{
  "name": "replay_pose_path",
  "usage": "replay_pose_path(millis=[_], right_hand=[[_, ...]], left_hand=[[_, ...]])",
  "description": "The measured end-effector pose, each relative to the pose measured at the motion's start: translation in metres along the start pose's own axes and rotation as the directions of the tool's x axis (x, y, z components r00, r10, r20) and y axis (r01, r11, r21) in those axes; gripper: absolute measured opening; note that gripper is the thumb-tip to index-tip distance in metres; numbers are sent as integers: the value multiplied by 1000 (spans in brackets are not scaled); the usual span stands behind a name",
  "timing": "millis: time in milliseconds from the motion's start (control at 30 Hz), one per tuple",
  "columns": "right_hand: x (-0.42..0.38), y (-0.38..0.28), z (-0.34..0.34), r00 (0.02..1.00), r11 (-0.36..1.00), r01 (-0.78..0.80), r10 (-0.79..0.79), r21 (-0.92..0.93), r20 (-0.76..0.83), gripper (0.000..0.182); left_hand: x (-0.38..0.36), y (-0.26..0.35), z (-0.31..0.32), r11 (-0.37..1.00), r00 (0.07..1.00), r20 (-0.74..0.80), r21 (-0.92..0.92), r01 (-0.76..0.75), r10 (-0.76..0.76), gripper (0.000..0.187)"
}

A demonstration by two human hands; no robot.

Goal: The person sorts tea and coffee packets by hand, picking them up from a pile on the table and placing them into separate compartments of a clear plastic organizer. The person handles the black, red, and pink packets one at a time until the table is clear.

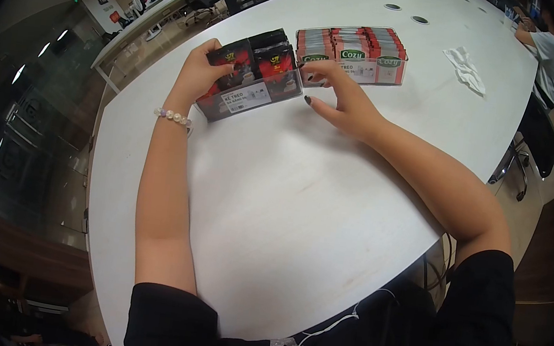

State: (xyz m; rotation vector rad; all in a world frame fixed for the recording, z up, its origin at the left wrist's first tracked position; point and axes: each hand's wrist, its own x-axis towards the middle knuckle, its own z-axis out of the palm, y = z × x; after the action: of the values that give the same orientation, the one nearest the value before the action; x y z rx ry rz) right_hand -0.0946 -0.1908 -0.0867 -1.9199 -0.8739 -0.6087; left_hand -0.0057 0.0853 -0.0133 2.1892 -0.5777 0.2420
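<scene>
A clear plastic box (258, 99) with a white printed label holds upright black-and-red sachets (273, 66) in side-by-side stacks. My left hand (200, 75) is closed around its left end, the thumb lying over the front sachets. At the other end, my right hand (347, 104) has its fingers spread. Its fingertips are by the box's right edge; whether they touch cannot be made out. Just behind stands a second clear box (392, 78) of red-and-grey sachets (352, 55) marked Cozy.
Both boxes stand on a white table (270, 227) with a curved edge. A crumpled white tissue (466, 70) lies at the right. Round dark table inserts (419, 20) are farther back. Another person (547, 57) sits at the far right, near a dark chair (541, 136).
</scene>
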Motion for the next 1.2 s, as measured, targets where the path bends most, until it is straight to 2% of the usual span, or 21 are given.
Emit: replay_pose_path(millis=[67, 167, 267, 333, 367, 467, 567, 667, 700, 767, 867, 933, 967, 1000, 1033, 1133, 1200], right_hand=[[0, 0, 0, 1000, 1000, -8, 8, 20, 15, 47], [0, 1, -1, 999, 999, -18, 17, 26, 34, 48], [-1, 1, 0, 999, 1000, -14, 13, 22, 42, 49], [-2, 2, 1, 999, 1000, -10, 9, 21, 42, 49], [-2, 2, 1, 999, 1000, -8, 8, 14, 46, 49], [-2, 4, 3, 998, 1000, -3, 3, 0, 58, 49], [-2, 3, 2, 998, 1000, -5, 7, -24, 70, 48], [-2, 4, 1, 995, 993, -7, 18, -120, 97, 46], [-1, 7, 0, 994, 985, -5, 24, -173, 105, 46], [-1, 16, 0, 997, 951, -12, 33, -308, 64, 45], [-3, 32, -3, 998, 853, -66, 46, -518, -50, 46], [-4, 35, -7, 994, 783, -110, 73, -612, -85, 48], [-5, 35, -6, 993, 763, -117, 74, -635, -94, 49], [-5, 35, -6, 992, 743, -123, 74, -658, -102, 50], [-5, 34, -6, 991, 722, -130, 74, -680, -111, 51], [-4, 31, -7, 975, 784, -218, 205, -582, -89, 54], [-3, 44, -7, 984, 842, -179, 152, -509, -94, 53]], left_hand=[[1, -3, -4, 994, 999, 34, 109, 31, -35, 18], [-5, 10, -8, 983, 994, 63, 164, 81, -92, 14], [-7, 16, -15, 989, 998, 49, 140, -42, 35, 11], [-5, 12, -17, 951, 995, 102, 307, -36, 4, 11], [-5, 14, -17, 921, 992, 125, 387, -36, -14, 11], [-10, 22, 2, 846, 962, 98, 504, 171, -253, 9], [-10, 20, 4, 788, 987, 96, 614, 41, -126, 9], [-14, 24, 5, 843, 992, 44, 532, 74, -115, 9], [-14, 23, 5, 849, 999, 23, 527, -39, 32, 10], [-14, 23, 7, 809, 947, -14, 524, -266, 321, 12], [-12, 41, 15, 564, 815, 15, 715, -413, 579, 19], [-19, 63, 28, 807, 959, 115, 520, -280, 258, 20], [-23, 70, 36, 891, 977, 194, 422, -169, 93, 21], [-25, 63, 45, 868, 962, 246, 445, -223, 121, 30], [-29, 58, 56, 807, 961, 235, 535, -251, 143, 34], [-39, 50, 87, 583, 954, 196, 758, -294, 225, 49], [-39, 45, 101, 579, 956, 111, 775, -253, 270, 44]])
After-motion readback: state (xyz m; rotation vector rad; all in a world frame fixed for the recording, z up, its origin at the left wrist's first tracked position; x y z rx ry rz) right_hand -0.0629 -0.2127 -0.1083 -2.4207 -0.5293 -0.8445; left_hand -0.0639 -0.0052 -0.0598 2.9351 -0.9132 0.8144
